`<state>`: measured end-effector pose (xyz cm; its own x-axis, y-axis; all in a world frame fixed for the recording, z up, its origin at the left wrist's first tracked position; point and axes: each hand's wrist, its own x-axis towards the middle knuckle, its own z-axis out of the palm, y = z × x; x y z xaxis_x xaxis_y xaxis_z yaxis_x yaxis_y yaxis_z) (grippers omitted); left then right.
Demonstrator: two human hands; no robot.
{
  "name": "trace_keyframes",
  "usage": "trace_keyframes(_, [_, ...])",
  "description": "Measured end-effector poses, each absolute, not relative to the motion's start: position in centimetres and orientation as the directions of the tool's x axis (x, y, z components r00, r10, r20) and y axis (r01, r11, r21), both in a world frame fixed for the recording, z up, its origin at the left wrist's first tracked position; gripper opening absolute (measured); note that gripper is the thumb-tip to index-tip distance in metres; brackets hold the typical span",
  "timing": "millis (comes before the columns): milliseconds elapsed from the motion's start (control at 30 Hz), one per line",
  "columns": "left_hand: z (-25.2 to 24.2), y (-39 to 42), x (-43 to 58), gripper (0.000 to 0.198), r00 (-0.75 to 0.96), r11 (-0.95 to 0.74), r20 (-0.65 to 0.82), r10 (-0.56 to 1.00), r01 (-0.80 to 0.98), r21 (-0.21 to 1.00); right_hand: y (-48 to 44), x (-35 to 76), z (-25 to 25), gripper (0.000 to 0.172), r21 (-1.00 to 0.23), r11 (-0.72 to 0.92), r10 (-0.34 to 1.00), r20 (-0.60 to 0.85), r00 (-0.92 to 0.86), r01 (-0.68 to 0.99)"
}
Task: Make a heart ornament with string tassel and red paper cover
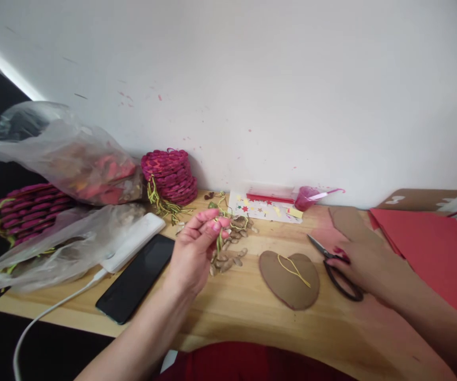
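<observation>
Our left grip (pixel 197 248) pinches a green-yellow cord (pixel 219 241) above the seed pile (pixel 228 260) (mid-surface). Our right grip (pixel 357 262) lies on the scissors (pixel 323 253); whether it clasps them we cannot tell. Bare surface (pixel 244 312) runs from the cardboard heart (pixel 288 286) to the near edge.

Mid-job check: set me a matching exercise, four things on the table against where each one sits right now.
Things:
1. scissors
2. phone
3. heart
4. strands

Places:
A. pinched in the left hand
B. handles touched by the right hand
C. flat between the two hands, with a yellow thread on it
D. screen dark, left of the left hand

Pairs: 1-B, 2-D, 3-C, 4-A
</observation>
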<state>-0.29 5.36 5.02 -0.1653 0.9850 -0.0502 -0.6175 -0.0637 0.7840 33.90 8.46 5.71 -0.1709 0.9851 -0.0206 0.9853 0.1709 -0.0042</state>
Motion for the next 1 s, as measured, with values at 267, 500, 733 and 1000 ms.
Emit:
trace_keyframes(267, [2.2, 3.8, 3.1, 0.022, 0.221, -0.005, 0.093, 0.971, -0.369, 0.93, 13.9, 22.0, 3.9, 0.027, -0.255, 0.703, 0.709, 0.185, -0.68, 0.664])
trace_keyframes(500, [1.4, 3.8, 3.3, 0.02, 0.284, 0.001, 0.077, 0.956, -0.267, 0.964, 17.2, 19.2, 1.2, 0.018, -0.28, 0.732, 0.676, 0.18, -0.715, 0.622])
trace_keyframes(733, [1.5, 3.4, 3.7, 0.015, 0.316, 0.088, 0.016, 0.949, -0.313, 0.946, 17.9, 18.6, 1.6, 0.012, -0.312, 0.673, 0.728, 0.121, -0.674, 0.671])
trace_keyframes(1000, [1.0, 3.5, 3.9, 0.014, 0.336, 0.132, -0.004, 0.942, -0.36, 0.923, 19.4, 17.3, 8.3, 0.014, -0.509, 0.53, 0.783, -0.014, -0.622, 0.678])
